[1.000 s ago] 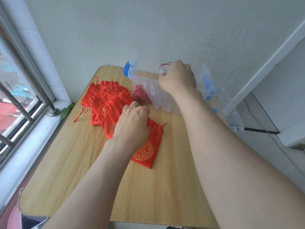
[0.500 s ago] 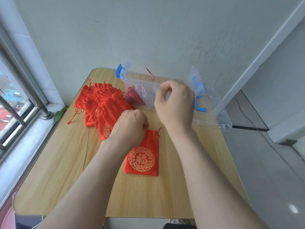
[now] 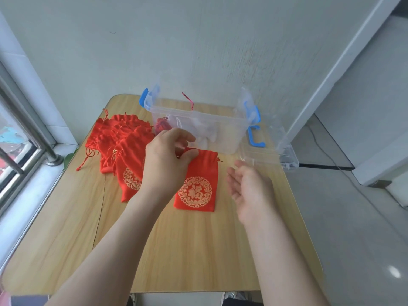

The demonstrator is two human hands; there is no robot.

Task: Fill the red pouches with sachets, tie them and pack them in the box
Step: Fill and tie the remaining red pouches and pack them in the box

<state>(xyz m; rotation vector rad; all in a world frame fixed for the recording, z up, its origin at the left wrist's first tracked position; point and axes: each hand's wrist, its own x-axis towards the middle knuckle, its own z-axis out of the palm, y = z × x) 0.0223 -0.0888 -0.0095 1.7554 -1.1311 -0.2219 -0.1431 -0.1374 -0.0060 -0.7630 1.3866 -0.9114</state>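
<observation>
A flat red pouch [image 3: 197, 184] with a gold emblem lies on the wooden table [image 3: 176, 250]. My left hand [image 3: 166, 162] pinches its gathered top edge between thumb and fingers. Just right of the pouch, my right hand [image 3: 249, 188] hovers empty, with its palm turned inward and its fingers relaxed. Behind them stands a clear plastic box [image 3: 220, 122] with blue latches. It holds a tied red pouch [image 3: 162, 127] and white sachets [image 3: 205, 133]. A red cord [image 3: 188, 100] hangs over the box's rim.
A heap of several empty red pouches [image 3: 120, 138] lies to the left of my left hand. The box's clear lid [image 3: 269, 153] rests at the table's right edge. A window rail [image 3: 33, 133] runs along the left, and a wall stands close behind the table.
My right hand has drawn back from the box and now hovers open beside the pouch. My left hand stays on the top of the pouch, which sits a little further right.
</observation>
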